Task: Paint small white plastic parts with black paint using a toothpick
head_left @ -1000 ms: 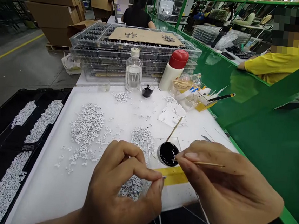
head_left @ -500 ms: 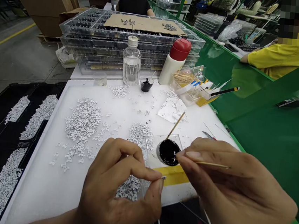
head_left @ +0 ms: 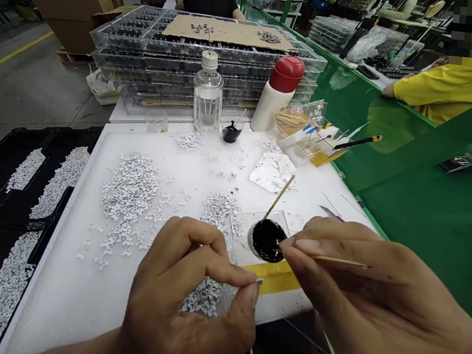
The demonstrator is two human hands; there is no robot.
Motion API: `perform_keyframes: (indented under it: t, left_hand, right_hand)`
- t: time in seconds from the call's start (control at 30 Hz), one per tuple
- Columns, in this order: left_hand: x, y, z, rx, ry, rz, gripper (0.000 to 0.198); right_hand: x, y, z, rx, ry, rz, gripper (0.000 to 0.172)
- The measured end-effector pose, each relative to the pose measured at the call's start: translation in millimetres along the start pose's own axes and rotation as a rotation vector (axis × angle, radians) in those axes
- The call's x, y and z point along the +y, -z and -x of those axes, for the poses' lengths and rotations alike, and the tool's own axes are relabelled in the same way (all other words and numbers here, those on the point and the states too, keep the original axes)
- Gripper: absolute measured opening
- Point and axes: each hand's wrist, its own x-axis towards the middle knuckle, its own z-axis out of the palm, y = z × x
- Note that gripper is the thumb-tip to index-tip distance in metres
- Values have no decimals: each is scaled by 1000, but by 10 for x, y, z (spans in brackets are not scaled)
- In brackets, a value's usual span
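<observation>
Between thumb and forefinger, my left hand [head_left: 195,290] pinches a tiny white piece with dark marks [head_left: 259,281]. My right hand [head_left: 367,290] is closed on a thin wooden toothpick [head_left: 342,261], its tip at the right rim of a small cup of black paint [head_left: 269,240]. A second wooden stick [head_left: 278,199] leans out of that cup. The cup stands on a clear plate with a yellow tape strip [head_left: 278,277]. Beneath and behind my left hand lies a heap of small white pieces [head_left: 203,296], partly covered by the hand.
Another heap of white pieces [head_left: 129,186] lies at left on the white table. Behind stand a clear bottle [head_left: 208,99], a red-capped flask [head_left: 275,94] and stacked clear trays [head_left: 147,62]. A craft knife [head_left: 330,213] lies at right, beside a green partition [head_left: 406,188]. A person in yellow [head_left: 440,88] sits beyond.
The view has shifted slightly. My right hand has moved a little to the right and down, with the toothpick still in it. My left hand keeps its pinch, almost unmoved.
</observation>
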Motion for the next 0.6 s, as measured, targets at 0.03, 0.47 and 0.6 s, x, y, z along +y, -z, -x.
perform_keyframes:
  t: [0.03,0.47,0.6]
  left_hand:
    - [3,0,-9,4,-3,-1,27]
    - [66,-181,-62,144,8,-4,23]
    - [60,-86,-101,60,-22,-20,24]
  right_hand:
    - [-2,4,-2,-5,-8,2,11]
    - [-58,-32,24,12,-39,27,9]
    - [-33,-40,10,10,-19,38,7]
